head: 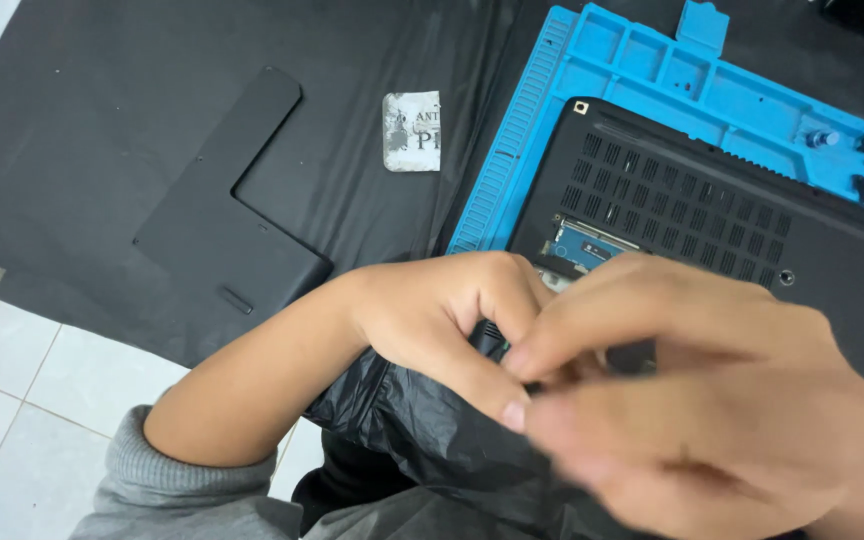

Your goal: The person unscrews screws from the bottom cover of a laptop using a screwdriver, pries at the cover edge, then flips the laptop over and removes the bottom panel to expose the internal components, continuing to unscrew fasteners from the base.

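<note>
Left hand and right hand meet at the near edge of the black plastic sheet that covers the white tiled floor. Both are closed together on a small dark part, pinched between the left thumb and fingers and the right fingertips; most of it is hidden and the right hand is blurred, so its kind cannot be told. The left forearm wears a grey ribbed sleeve pushed up.

Directly behind the hands lies an upturned black laptop with vent slots, its open bay showing a blue circuit board. It rests on a bright blue silicone work mat with moulded compartments along the far edge; small screws sit in one at the far right.

Toward the sheet's left side lies a detached L-shaped black plastic cover panel, flat, well apart from the laptop. Between them is a small silver foil pouch.
</note>
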